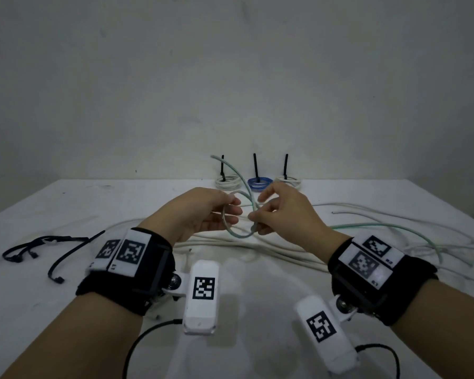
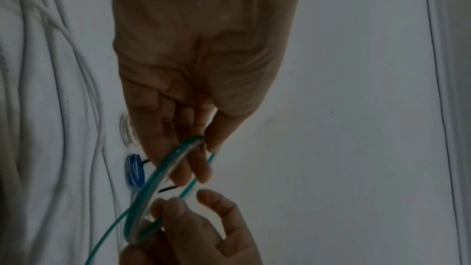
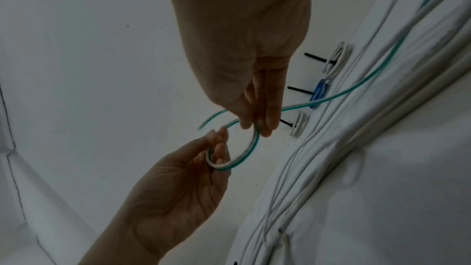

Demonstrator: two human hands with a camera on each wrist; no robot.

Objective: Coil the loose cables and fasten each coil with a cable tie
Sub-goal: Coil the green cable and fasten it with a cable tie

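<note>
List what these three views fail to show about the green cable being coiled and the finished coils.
- Green cable: its far end runs off the right edge of the head view.
- Turns in the loop: blurred in the left wrist view; uncountable.
- White coil: half hidden behind the left hand.
- Cable-tie heads on the coils: too small in every view.

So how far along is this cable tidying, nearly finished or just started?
Partly done. Three tied coils, two white and one blue, sit at the table's far edge. The left hand and right hand are winding a green cable into its first loops. Several loose white cables remain, with spare black ties waiting on the left.
</note>
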